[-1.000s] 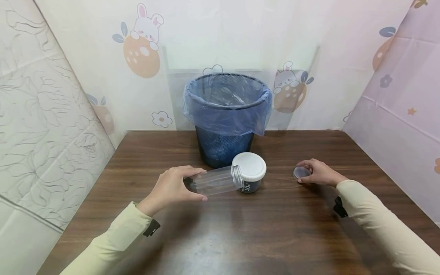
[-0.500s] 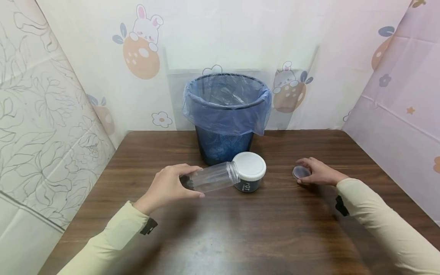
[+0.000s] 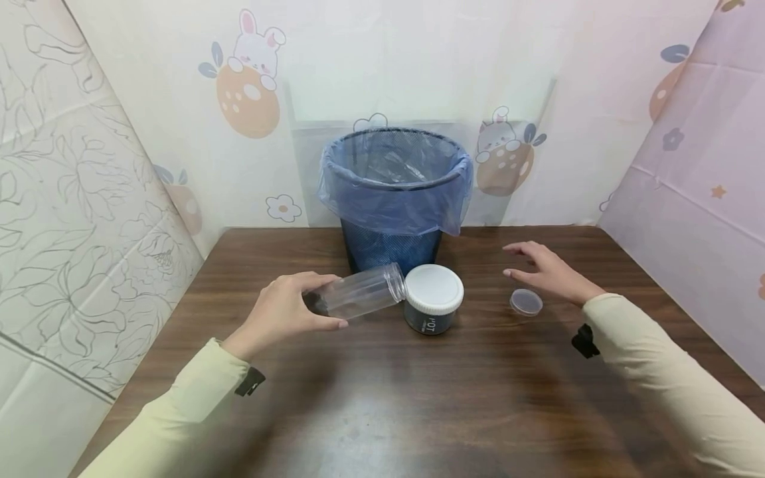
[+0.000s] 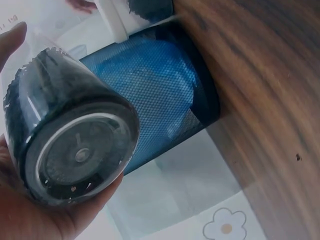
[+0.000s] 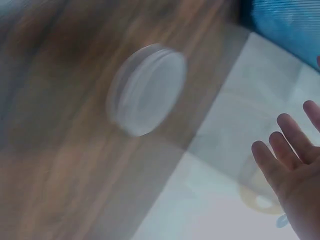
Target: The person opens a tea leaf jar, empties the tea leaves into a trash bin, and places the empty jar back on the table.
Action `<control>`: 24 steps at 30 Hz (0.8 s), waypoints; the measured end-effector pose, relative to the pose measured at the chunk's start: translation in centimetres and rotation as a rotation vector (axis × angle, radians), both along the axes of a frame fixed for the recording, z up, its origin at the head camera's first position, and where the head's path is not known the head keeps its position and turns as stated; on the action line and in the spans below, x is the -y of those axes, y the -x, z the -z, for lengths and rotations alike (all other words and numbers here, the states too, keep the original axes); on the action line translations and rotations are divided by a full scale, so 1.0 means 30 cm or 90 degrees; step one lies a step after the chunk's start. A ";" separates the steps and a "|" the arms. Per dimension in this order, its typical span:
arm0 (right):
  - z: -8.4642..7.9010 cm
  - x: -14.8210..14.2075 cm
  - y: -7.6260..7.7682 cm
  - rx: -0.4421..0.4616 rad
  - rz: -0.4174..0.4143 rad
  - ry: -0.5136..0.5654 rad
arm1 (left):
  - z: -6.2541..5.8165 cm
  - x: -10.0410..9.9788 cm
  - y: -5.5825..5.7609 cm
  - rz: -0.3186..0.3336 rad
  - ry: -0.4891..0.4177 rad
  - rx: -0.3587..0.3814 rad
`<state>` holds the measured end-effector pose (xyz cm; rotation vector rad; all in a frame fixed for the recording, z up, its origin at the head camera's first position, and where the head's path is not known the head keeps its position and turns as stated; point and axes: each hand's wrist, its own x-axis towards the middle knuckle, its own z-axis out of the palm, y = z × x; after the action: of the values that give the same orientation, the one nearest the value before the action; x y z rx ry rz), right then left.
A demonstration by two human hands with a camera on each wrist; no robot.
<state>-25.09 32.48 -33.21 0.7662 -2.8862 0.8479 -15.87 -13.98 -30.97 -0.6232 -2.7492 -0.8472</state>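
Note:
My left hand grips a clear plastic jar round its base end. The jar is uncapped and tilted, its threaded mouth towards the right. Dark contents lie near its bottom. Just right of the mouth stands a dark tub with a white lid; whether the two touch I cannot tell. Over on the right, a clear round lid lies flat on the table. My right hand is above and behind that lid, its fingers spread and holding nothing.
Behind the tub stands a mesh bin lined with a blue plastic bag. All of this is on a brown wooden table. Printed curtains hang along the table's back and sides.
My right hand has let go of the clear lid and lifted away from it. The left hand has drifted slightly left and back with the jar, its mouth rising a little.

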 end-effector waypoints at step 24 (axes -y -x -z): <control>-0.294 0.288 0.050 -0.023 0.121 0.297 | -0.190 0.002 0.078 -0.031 -0.012 0.002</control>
<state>-26.59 23.84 -24.37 0.4459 -2.5168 1.3826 -18.22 -14.04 -25.26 -0.5496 -2.7443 -0.8620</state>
